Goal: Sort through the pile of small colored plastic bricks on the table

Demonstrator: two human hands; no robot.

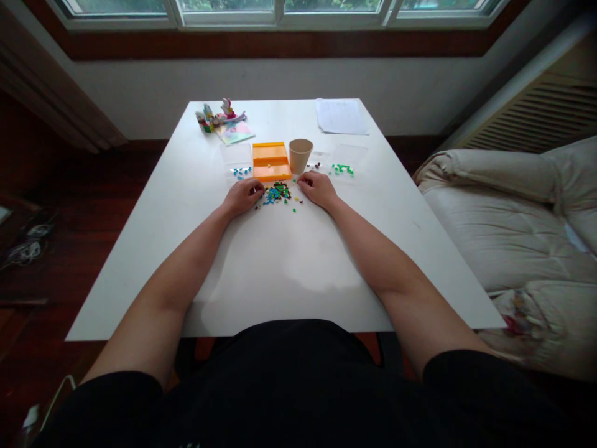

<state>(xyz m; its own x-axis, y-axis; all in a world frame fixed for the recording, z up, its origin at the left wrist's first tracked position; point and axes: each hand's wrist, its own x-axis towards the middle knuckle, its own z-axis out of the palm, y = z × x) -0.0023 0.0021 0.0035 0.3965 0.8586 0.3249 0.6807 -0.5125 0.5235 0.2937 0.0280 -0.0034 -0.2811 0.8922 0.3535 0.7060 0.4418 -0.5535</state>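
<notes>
A loose pile of small blue, green, dark red and yellow building-block pieces [278, 193] lies on the white table, between my two hands. My left hand [244, 196] rests at the pile's left edge, its fingers curled together. On the opposite side, my right hand [318, 188] has its fingers curled and closed, near a few stray pieces. What either hand holds, if anything, is too small to make out. Just beyond the pile sits an open orange box [271, 160] with a small piece inside. A brown paper cup [300, 157] stands upright beside it.
Clear trays flank the box: blue pieces [242, 171] on the left, dark red pieces [314, 165] and green pieces [342, 168] on the right. Assembled toy figures [217, 117] and a colourful card [236, 132] are at the far left. Papers [342, 116] lie far right.
</notes>
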